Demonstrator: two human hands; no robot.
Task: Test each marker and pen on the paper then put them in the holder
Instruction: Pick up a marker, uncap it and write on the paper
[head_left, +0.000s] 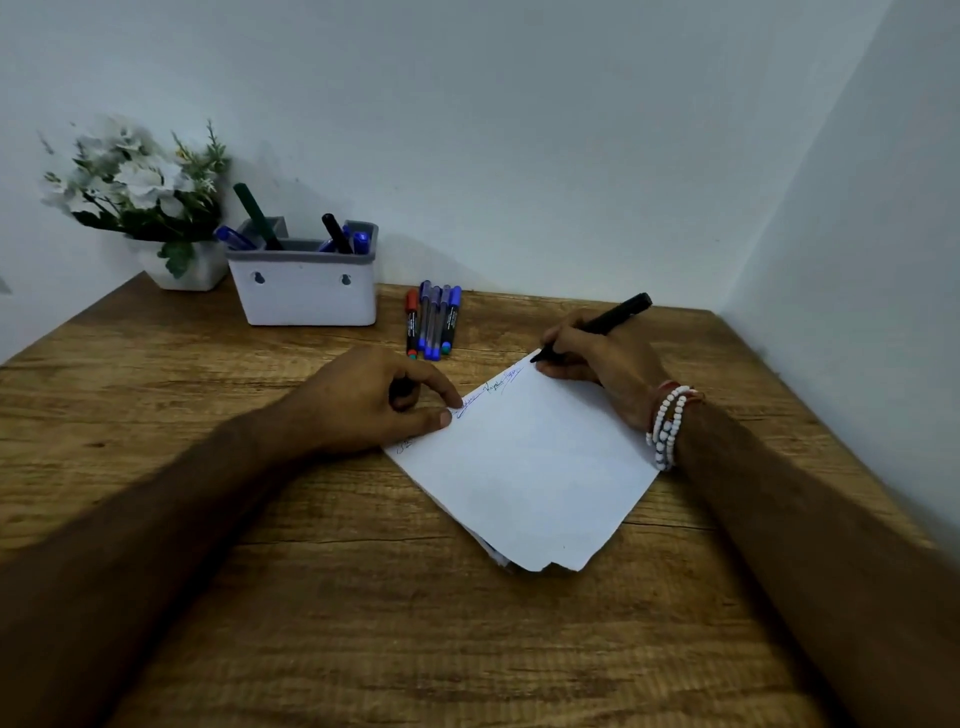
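A white sheet of paper (530, 467) lies turned at an angle on the wooden table, with blue scribbles along its far edge. My right hand (597, 364) grips a black marker (608, 319), whose tip touches the paper's far corner. My left hand (374, 400) presses the paper's left edge with thumb and forefinger and holds a small black cap (402, 397) in its curled fingers. A white holder with a grey rim (304, 291) stands at the back left with several pens and markers in it. Several more pens and markers (432, 322) lie side by side to its right.
A white pot of artificial white flowers (145, 202) stands in the back left corner, touching the holder. Walls close the table at the back and on the right. More sheets lie stacked under the top paper.
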